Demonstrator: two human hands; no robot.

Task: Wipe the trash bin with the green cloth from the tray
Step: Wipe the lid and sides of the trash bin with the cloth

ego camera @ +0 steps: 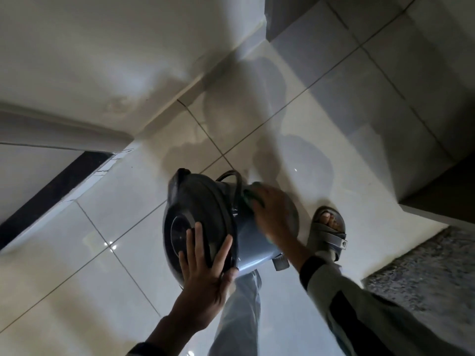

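Note:
A grey round trash bin point(246, 235) with a dark lid point(205, 201) is tilted toward me above the tiled floor. My left hand point(205, 273) lies flat with spread fingers against the lid and its lower rim, holding the bin up. My right hand point(272, 217) presses a green cloth point(250, 197) against the bin's side wall; only a small green edge of the cloth shows past the fingers. A dark wire handle point(235, 178) loops over the bin's top. A pedal point(280, 262) sticks out at the bin's lower edge.
Glossy pale floor tiles point(102, 253) spread below. My sandalled foot point(329, 229) stands just right of the bin, and a trouser leg point(239, 314) is beneath it. A white wall point(102, 60) with a dark doorway strip point(51, 191) is left. A grey speckled mat point(424, 273) lies right.

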